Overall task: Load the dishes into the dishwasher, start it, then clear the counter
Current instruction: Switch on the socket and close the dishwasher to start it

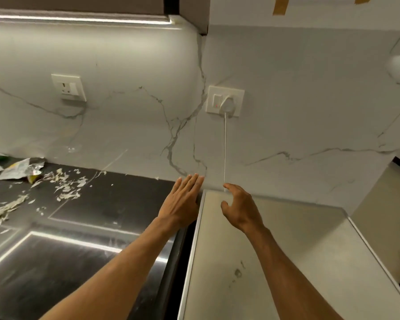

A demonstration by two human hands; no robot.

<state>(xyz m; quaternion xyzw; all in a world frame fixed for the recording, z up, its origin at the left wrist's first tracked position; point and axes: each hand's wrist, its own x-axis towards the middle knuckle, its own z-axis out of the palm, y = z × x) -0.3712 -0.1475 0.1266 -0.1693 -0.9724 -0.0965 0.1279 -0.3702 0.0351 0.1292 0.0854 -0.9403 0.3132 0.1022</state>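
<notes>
The left hand is stretched flat, fingers straight, over the corner of the glossy black table. The right hand is held loosely curled, empty, above a matte grey metal-edged top. Shredded pale scraps and crumpled foil wrappers, print unreadable, are scattered left of the hands.

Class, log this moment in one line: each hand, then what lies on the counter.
left hand: flat, at counter back corner | right hand: loosely curled over white appliance top, by cord | counter: scraps, wrappers uncleared
</notes>
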